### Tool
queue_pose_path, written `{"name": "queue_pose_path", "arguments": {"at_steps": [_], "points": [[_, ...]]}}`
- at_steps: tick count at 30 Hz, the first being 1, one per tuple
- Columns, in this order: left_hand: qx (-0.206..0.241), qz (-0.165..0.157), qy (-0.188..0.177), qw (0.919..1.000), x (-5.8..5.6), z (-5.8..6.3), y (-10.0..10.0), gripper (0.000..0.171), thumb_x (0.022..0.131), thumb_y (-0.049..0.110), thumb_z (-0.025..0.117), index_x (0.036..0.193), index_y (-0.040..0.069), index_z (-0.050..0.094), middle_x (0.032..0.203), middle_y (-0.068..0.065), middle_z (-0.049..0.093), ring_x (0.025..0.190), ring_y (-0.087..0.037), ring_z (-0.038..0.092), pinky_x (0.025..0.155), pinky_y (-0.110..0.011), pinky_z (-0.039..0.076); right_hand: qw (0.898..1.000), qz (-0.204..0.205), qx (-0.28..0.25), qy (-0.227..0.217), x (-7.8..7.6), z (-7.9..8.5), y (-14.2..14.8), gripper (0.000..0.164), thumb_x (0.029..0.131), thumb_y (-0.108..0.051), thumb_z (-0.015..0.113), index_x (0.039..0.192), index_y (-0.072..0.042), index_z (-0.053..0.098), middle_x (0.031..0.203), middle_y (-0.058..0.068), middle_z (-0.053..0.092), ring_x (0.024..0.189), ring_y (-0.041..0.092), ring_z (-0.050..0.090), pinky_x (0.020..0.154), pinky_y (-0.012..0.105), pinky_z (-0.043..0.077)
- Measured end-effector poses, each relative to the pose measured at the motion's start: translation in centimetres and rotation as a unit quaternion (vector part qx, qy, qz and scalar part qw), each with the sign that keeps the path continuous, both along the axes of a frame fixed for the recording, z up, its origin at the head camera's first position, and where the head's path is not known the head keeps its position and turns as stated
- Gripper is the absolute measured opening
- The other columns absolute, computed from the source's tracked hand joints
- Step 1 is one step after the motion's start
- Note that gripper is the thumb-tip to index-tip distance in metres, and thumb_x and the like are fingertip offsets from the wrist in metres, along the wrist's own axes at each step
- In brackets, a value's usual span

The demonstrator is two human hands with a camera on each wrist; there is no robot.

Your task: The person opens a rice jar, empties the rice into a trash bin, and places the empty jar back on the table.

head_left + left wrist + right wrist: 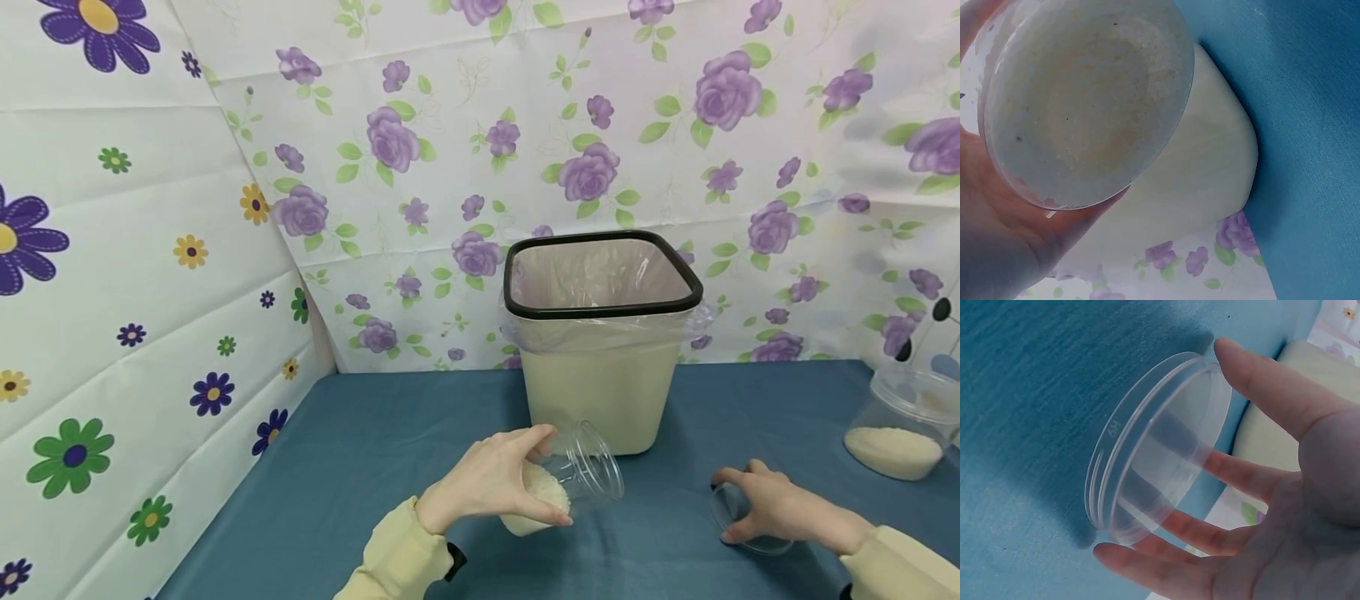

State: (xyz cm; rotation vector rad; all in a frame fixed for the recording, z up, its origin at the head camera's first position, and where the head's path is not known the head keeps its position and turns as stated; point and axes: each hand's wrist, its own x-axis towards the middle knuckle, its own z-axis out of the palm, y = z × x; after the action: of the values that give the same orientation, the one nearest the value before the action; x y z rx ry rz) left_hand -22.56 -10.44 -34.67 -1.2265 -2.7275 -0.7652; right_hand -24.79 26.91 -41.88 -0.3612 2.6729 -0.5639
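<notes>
My left hand (483, 483) grips a clear plastic jar (588, 467) of white rice (542, 487) above the blue cloth. The jar is tilted, its open mouth facing right, with the rice lying toward its base. Its round, cloudy bottom (1088, 109) fills much of the left wrist view. To the right, my right hand (783, 504) holds a clear round lid (1166, 450) by its edge, thumb at one side and fingers at the other. The lid stands tilted close over the cloth, its ridged rim showing.
A cream bin (600, 375) with a black rim and a clear plastic liner stands behind the hands. At the far right stands another clear jar (892, 450) with rice. Flowered sheets (435, 217) hang behind and at the left of the blue cloth (360, 442).
</notes>
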Motion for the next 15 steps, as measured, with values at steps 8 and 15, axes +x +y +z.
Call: {"name": "queue_pose_path", "arguments": {"at_steps": [8,15], "points": [[0.003,0.004,-0.006,1.0,0.12,-0.05,-0.04,0.083,0.066,0.059,0.07,0.133,0.017,0.043,0.107,0.01,0.056,0.093,-0.002,0.053,0.072,-0.029,0.046,1.0,0.003,0.003,0.004,-0.05,-0.14,0.21,0.077,0.062,-0.045,0.079,0.12,-0.002,0.053,0.093,0.015,0.041,0.082,0.032,0.047,0.065,0.051,0.04],[0.011,0.004,-0.004,0.9999,0.12,-0.11,-0.14,0.083,0.066,0.058,0.07,0.133,0.016,0.044,0.109,0.009,0.056,0.093,-0.002,0.053,0.071,-0.028,0.046,1.0,0.005,-0.008,0.0,0.17,0.66,0.05,0.08,0.065,-0.045,0.077,0.124,0.0,0.049,0.097,0.017,0.042,0.084,0.033,0.049,0.065,0.051,0.042]]}}
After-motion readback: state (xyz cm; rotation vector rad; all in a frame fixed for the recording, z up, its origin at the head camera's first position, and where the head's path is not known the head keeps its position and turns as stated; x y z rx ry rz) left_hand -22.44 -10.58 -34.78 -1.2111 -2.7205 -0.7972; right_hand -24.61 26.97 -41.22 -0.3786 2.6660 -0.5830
